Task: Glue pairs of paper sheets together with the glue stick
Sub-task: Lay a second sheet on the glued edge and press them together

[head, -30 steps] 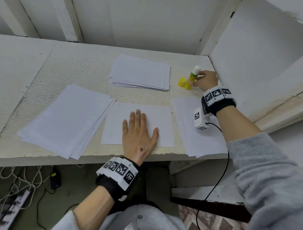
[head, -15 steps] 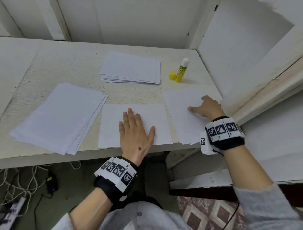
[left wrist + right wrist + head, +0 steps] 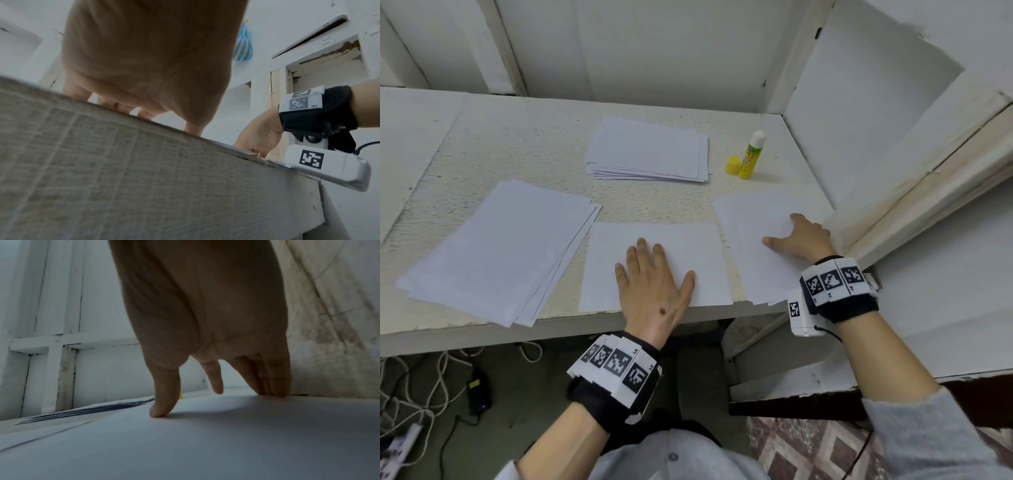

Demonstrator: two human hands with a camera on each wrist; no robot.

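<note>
My left hand (image 3: pixel 654 277) lies flat, fingers straight, on a single white sheet (image 3: pixel 688 246) at the table's front edge. To its right, my right hand (image 3: pixel 798 236) rests its thumb and fingertips (image 3: pixel 275 391) on the top sheet of a small pile (image 3: pixel 750 240) (image 3: pixel 205 443) beside the right wall. The glue stick (image 3: pixel 751 154) stands upright and uncapped at the back right. Its yellow cap (image 3: pixel 732 164) sits just left of it. Neither hand holds anything.
A fanned pile of sheets (image 3: pixel 500 250) lies at the front left, and a thicker stack (image 3: pixel 650 150) at the back centre. White walls close the table (image 3: pixel 517 144) at the back and right. Cables and a power strip lie on the floor below.
My right hand let go of the glue stick at the back right and came down to the pile of sheets at the front right. The left hand stayed on its sheet.
</note>
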